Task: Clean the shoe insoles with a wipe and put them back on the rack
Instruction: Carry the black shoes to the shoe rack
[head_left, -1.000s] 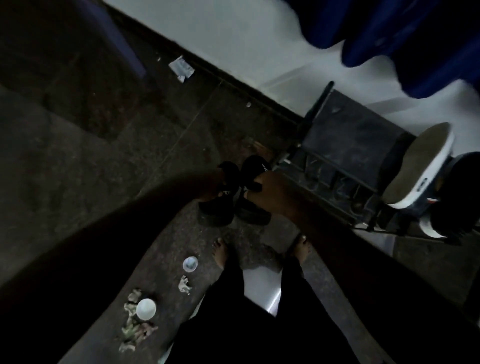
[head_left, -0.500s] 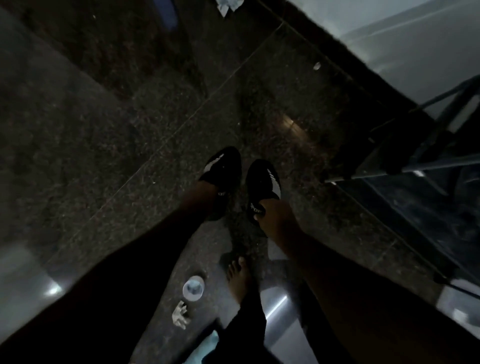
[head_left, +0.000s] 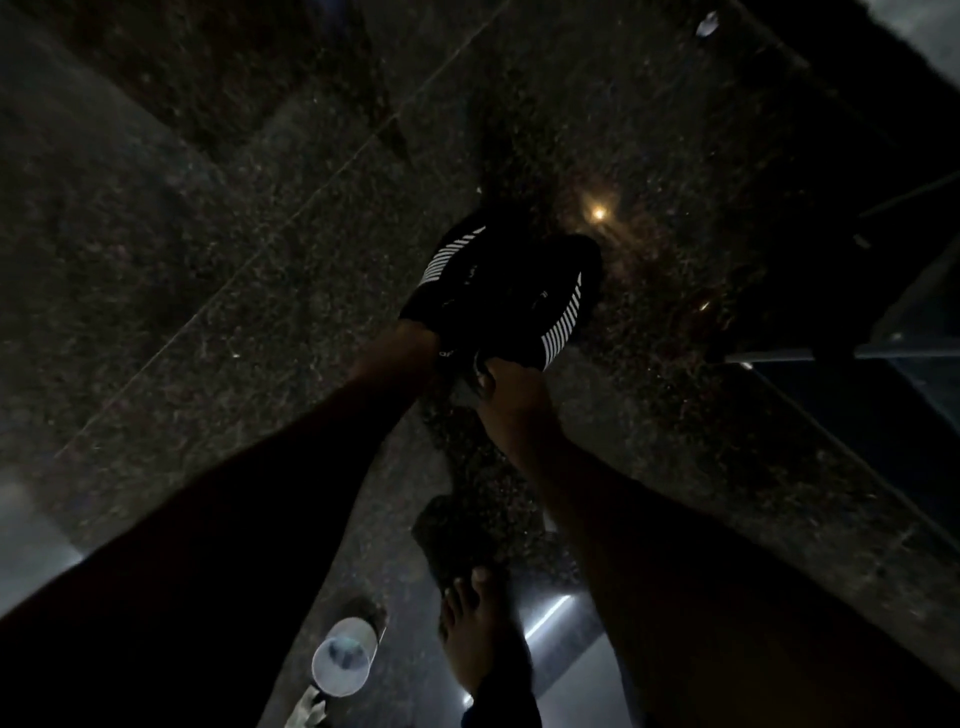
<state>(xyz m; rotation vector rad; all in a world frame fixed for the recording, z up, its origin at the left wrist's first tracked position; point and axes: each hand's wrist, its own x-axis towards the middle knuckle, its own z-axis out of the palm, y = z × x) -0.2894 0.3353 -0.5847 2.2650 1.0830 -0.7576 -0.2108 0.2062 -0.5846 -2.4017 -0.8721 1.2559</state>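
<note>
Two hands, one shoe each: I'm gripping the left shoe (head_left: 462, 270) by its heel with my left hand (head_left: 410, 348), the right shoe (head_left: 550, 301) with my right hand (head_left: 511, 400). Both are extending beyond my fingers over the floor (head_left: 208, 260), side by side, toes pointing away, slightly rightward.

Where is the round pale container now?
Head view, bottom edge: the round pale container stands on the floor, left of the bare foot, a crumpled wipe just below it.
</note>
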